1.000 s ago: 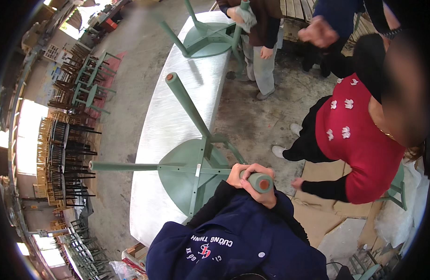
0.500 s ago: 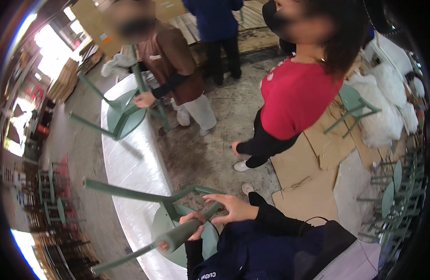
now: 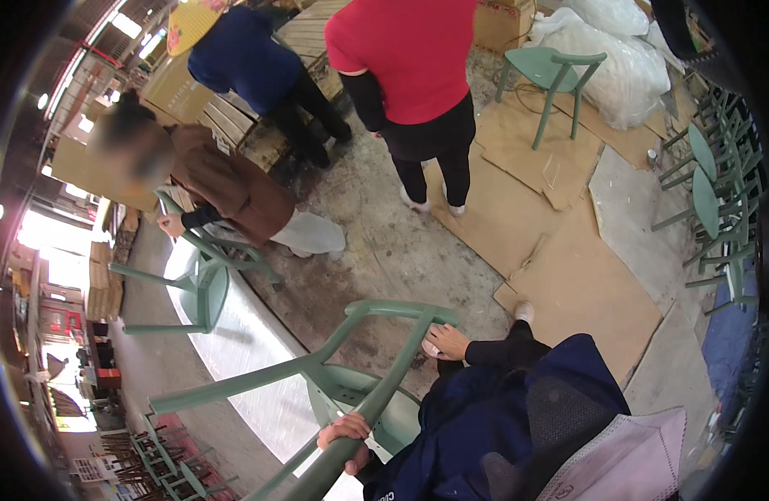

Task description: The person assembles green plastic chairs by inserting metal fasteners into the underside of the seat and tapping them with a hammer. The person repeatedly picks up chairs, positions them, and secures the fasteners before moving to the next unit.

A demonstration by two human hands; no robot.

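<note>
A pale green chair (image 3: pixel 351 386) lies tipped over the edge of a long white-covered table (image 3: pixel 234 351), legs pointing left and toward me. My left hand (image 3: pixel 344 434) is closed around one chair leg at the bottom of the view. My right hand (image 3: pixel 447 341), in a black sleeve, grips the curved frame bar on the chair's far side. My dark blue jacket fills the lower right.
A person in a brown jacket (image 3: pixel 234 196) handles a second green chair (image 3: pixel 202 284) further along the table. A person in a red top (image 3: pixel 409 58) and one in blue stand beyond. Cardboard sheets (image 3: pixel 585 284) cover the floor. More green chairs (image 3: pixel 710 209) are stacked at right.
The view has swung round to the right. The chair has tipped from flat on the table to leaning over its edge. My hands moved apart, one on a leg, one on the frame.
</note>
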